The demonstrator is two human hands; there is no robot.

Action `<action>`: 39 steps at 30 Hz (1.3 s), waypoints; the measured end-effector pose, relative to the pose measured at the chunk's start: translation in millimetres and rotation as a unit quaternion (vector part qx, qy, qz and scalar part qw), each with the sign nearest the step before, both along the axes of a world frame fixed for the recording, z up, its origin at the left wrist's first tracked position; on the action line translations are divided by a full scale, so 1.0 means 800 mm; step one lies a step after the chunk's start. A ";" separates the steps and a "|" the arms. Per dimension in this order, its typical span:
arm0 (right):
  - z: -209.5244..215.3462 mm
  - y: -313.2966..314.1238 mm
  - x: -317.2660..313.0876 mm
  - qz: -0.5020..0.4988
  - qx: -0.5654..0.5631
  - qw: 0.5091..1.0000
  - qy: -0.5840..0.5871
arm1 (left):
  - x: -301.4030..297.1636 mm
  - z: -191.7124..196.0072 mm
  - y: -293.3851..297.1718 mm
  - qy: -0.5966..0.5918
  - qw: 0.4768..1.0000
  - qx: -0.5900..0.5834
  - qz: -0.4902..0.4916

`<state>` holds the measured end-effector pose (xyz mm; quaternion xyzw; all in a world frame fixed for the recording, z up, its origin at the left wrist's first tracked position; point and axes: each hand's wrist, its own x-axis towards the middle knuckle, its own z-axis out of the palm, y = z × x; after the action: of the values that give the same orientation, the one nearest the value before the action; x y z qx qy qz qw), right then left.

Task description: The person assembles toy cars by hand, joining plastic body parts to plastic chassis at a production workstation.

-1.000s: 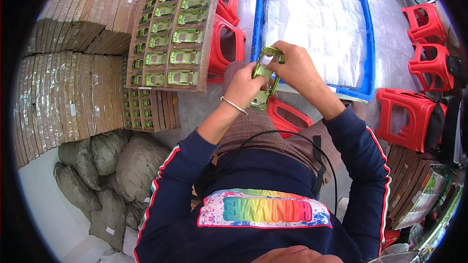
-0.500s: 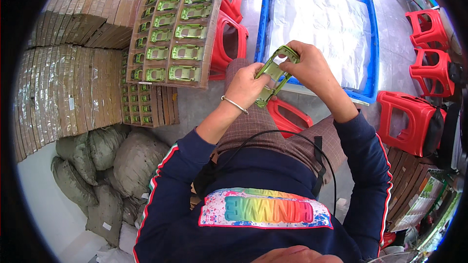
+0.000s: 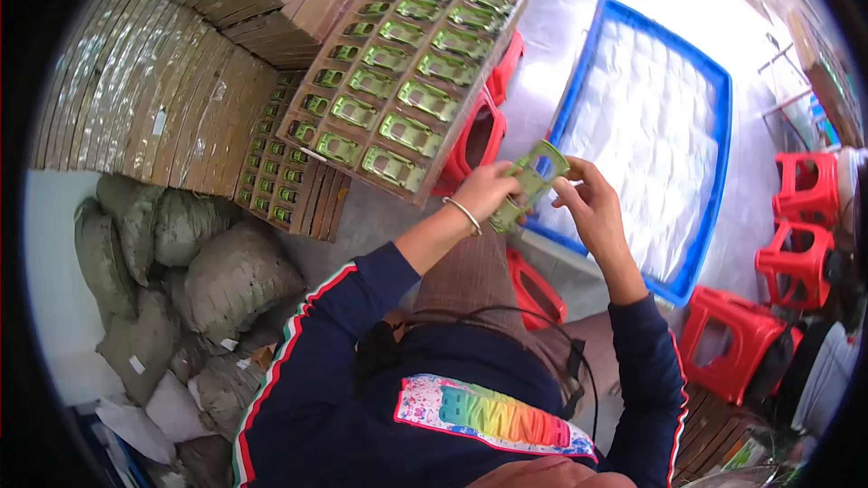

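My left hand [image 3: 486, 192] is closed on one end of a green toy car body shell [image 3: 535, 172], a thin frame with window openings. The shell is tilted in front of my knees. My right hand [image 3: 593, 212] is beside its other end, thumb and forefinger bent and apart. Nothing shows between those fingers; whether a fingertip touches the shell's edge is hard to see. Left of my hands, a brown compartmented tray [image 3: 432, 155] holds rows of similar green shells.
A blue-rimmed bin [image 3: 719, 190] lined with white sheeting lies to the right. Red stools [image 3: 723, 343] stand at the right and beneath the tray. Stacked brown trays [image 3: 136, 99] rise at the left, with several grey sacks [image 3: 240, 280] below. A dark cable [image 3: 592, 380] crosses my lap.
My view has turned, so the tray and bin appear slanted. The right hand has released the shell and opened its fingers. My left hand still grips the shell, now turned flatter.
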<state>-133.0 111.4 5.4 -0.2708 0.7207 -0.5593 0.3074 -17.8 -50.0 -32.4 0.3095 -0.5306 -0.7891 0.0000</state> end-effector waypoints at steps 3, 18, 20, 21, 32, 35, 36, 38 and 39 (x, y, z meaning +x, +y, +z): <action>-0.010 -0.004 -0.012 -0.031 -0.022 0.996 0.084 | -0.007 0.009 -0.076 0.004 0.994 0.077 0.076; -0.078 -0.008 -0.037 0.002 0.096 0.967 0.234 | -0.274 -0.084 -0.477 0.036 0.902 0.083 0.422; -0.074 -0.013 -0.040 -0.003 0.101 0.969 0.224 | -0.311 -0.085 -0.507 0.083 0.900 0.048 0.424; -0.075 -0.014 -0.042 -0.011 0.105 0.970 0.220 | -0.331 -0.089 -0.517 0.102 0.902 0.034 0.419; -0.084 -0.018 -0.051 0.006 0.105 0.973 0.205 | -0.364 -0.106 -0.548 -0.103 0.910 -0.180 0.360; -0.084 -0.018 -0.050 0.004 0.099 0.976 0.196 | -0.326 -0.077 -0.507 -0.051 0.902 -0.345 0.253; -0.084 -0.017 -0.047 0.006 0.095 0.975 0.200 | -0.305 -0.068 -0.503 -0.060 0.899 -0.349 0.259; -0.085 -0.016 -0.046 0.021 0.085 0.976 0.198 | -0.260 -0.046 -0.495 -0.034 0.884 -0.442 0.149; -0.086 -0.014 -0.045 0.013 0.086 0.974 0.207 | -0.233 -0.030 -0.486 -0.061 0.884 -0.446 0.128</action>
<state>-169.0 100.1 -63.4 -0.3626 0.8104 -0.4232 0.1807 -203.9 -439.1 -56.6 0.3896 -0.7810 -0.4422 0.2066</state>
